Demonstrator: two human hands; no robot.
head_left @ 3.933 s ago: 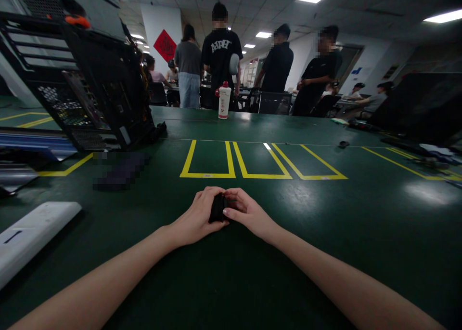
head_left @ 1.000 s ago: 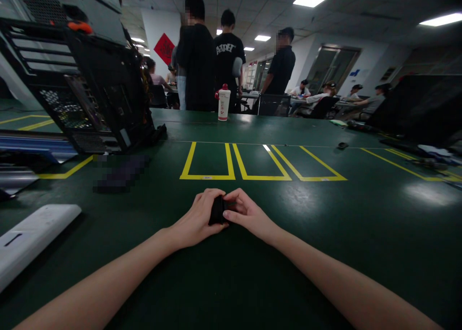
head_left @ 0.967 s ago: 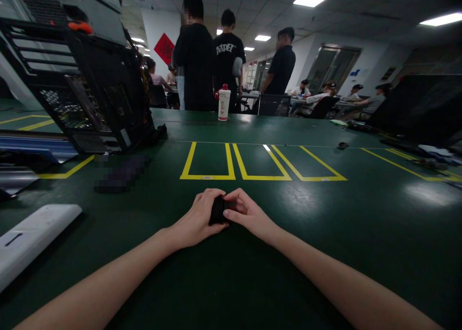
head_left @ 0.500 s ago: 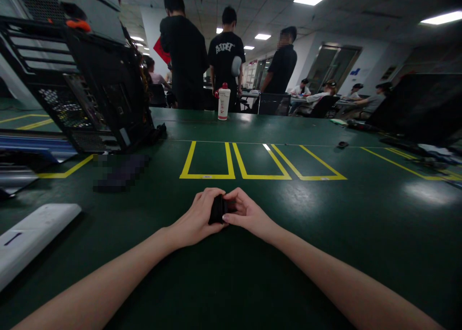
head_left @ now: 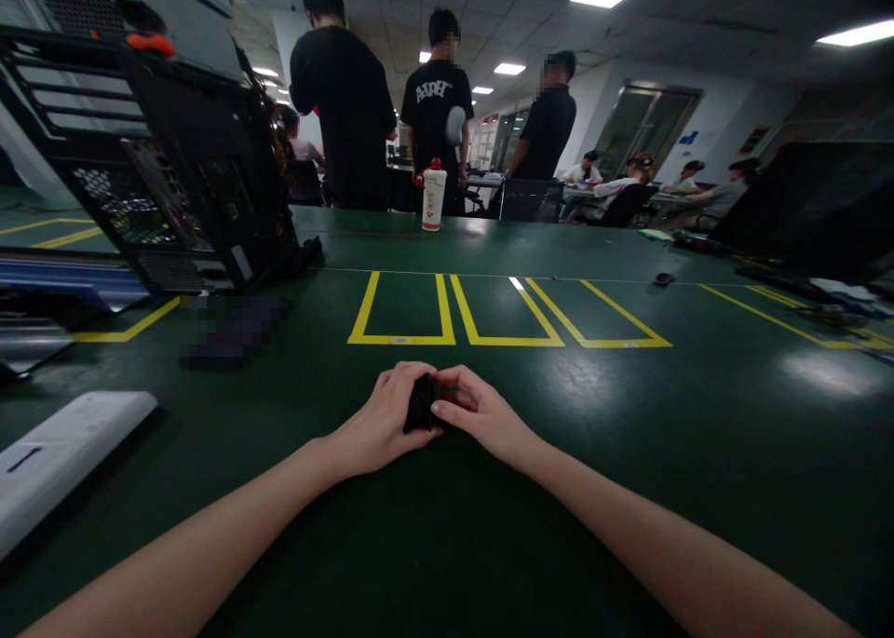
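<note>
A small black block-like object (head_left: pixel 419 404) sits between my two hands, low over the green table (head_left: pixel 447 526). Its kind cannot be made out. My left hand (head_left: pixel 388 416) is closed around its left side, fingers over the far edge and thumb along the near one. From the right, my right hand (head_left: pixel 481 416) pinches the object's right side, thumb in front and fingers curled behind. The fingers cover much of it.
Yellow tape outlines (head_left: pixel 401 341) lie beyond my hands. An open computer case (head_left: pixel 209 191) stands at left, near a white device (head_left: pixel 70 461). A white cup (head_left: pixel 432 200) with a red lid stands farther back. A dark monitor (head_left: pixel 810 205) is at right. Several people stand or sit behind.
My right thumb has shifted slightly up along the black object; my left hand stays in place. In the background, the standing person at left has turned and moved slightly left.
</note>
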